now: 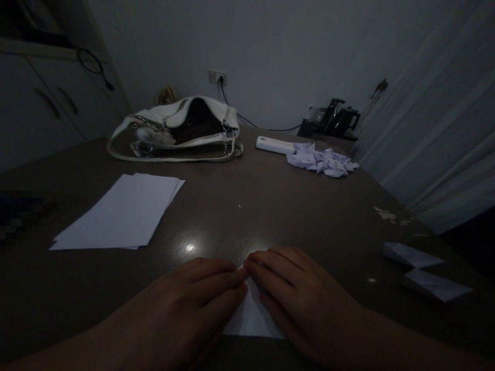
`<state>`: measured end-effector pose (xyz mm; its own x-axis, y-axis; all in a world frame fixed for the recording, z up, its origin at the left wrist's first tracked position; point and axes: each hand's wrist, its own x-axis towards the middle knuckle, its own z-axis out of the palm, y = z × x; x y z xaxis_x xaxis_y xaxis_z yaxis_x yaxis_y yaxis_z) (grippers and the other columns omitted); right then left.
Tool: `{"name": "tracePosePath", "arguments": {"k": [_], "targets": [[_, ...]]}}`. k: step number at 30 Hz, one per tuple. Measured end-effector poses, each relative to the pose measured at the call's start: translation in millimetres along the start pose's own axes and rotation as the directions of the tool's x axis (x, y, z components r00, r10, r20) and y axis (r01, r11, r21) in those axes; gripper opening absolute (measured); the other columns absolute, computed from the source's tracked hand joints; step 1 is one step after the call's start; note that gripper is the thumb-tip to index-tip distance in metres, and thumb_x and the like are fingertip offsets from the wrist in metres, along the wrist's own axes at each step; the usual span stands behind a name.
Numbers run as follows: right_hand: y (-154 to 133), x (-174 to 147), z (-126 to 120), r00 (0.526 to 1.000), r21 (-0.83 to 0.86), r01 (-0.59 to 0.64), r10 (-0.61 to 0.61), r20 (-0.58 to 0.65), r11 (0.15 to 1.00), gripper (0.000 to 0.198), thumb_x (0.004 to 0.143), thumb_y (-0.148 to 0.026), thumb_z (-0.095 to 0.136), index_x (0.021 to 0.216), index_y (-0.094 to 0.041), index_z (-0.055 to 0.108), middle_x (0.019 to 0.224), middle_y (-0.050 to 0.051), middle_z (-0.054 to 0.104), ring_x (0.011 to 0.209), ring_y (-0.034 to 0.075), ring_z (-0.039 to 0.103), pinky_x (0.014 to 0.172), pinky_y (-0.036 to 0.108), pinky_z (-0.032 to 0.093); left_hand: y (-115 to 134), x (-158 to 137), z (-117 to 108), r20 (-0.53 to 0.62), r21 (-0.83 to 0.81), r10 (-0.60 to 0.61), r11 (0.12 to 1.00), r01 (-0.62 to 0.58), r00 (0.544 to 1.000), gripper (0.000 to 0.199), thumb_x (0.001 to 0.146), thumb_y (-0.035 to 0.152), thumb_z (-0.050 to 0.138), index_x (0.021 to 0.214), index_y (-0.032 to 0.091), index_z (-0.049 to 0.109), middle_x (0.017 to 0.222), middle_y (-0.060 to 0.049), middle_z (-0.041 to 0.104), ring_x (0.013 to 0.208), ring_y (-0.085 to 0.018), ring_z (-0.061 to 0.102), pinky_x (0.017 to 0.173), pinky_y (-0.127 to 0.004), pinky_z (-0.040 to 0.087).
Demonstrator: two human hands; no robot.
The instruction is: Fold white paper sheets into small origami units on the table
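A folded sheet of white paper (253,317) lies on the table close to me, partly hidden under both hands. My left hand (193,301) presses on its left side, fingers held together and their tips near the paper's top point. From the other side my right hand (299,293) bears on the paper, its fingers together too. The fingertips of the two hands meet at that top point. To the right lie two folded white paper pieces, a farther one (412,254) and a nearer one (436,285).
A stack of white sheets (124,214) lies at the left. Toward the back are a white handbag (178,123), a white oblong object (274,145) and a pile of folded paper shapes (325,159). A black kettle set (334,121) stands at the back right, near a pale curtain (433,113).
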<state>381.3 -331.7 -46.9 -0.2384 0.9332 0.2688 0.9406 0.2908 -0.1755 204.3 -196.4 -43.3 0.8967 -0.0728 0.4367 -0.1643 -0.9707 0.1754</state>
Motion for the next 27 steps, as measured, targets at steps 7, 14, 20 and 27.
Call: {"name": "tracePosePath", "arguments": {"k": [7,14,20,27], "targets": [[0.4,-0.6,4.0,0.998,-0.121,0.051,-0.056,-0.039,0.991,0.026,0.095,-0.017,0.046,0.115,-0.01,0.062,0.113,0.01,0.067,0.1,0.023,0.059,0.088,0.039,0.049,0.9,1.2,-2.5,0.011,-0.012,0.006,1.0,-0.006,1.0,0.036,0.082,0.002,0.039,0.101,0.013,0.068,0.102,-0.008,0.074,0.088,-0.02,0.07,0.074,-0.03,0.06],[0.3,-2.2,6.0,0.947,-0.083,0.166,-0.182,-0.263,0.983,0.024,0.094,-0.011,0.044,0.102,-0.01,0.067,0.094,0.007,0.073,0.087,0.018,0.062,0.084,0.036,0.047,0.4,1.7,-0.8,0.034,-0.081,-0.026,0.996,0.028,0.999,0.042,0.077,0.003,0.042,0.11,0.015,0.064,0.107,-0.007,0.072,0.094,-0.02,0.069,0.08,-0.031,0.058],[-1.0,-1.8,4.3,0.942,-0.087,0.166,-0.184,-0.28,0.982,0.026,0.096,-0.012,0.043,0.103,-0.013,0.068,0.093,0.004,0.074,0.088,0.017,0.062,0.084,0.037,0.043,0.7,-0.7,-1.1,0.037,-0.105,-0.044,0.993,0.047,0.998,0.038,0.079,0.004,0.045,0.109,0.017,0.064,0.109,-0.007,0.072,0.095,-0.019,0.068,0.083,-0.03,0.057],[-2.3,-2.6,5.1,0.949,-0.102,0.188,-0.207,-0.237,0.977,0.027,0.098,-0.014,0.042,0.097,-0.017,0.069,0.093,0.001,0.073,0.081,0.015,0.059,0.076,0.036,0.036,2.5,2.7,-3.4,0.02,-0.104,-0.043,0.994,0.045,0.999,0.034,0.081,0.005,0.043,0.102,0.016,0.067,0.105,-0.008,0.073,0.092,-0.018,0.069,0.079,-0.027,0.057]]}}
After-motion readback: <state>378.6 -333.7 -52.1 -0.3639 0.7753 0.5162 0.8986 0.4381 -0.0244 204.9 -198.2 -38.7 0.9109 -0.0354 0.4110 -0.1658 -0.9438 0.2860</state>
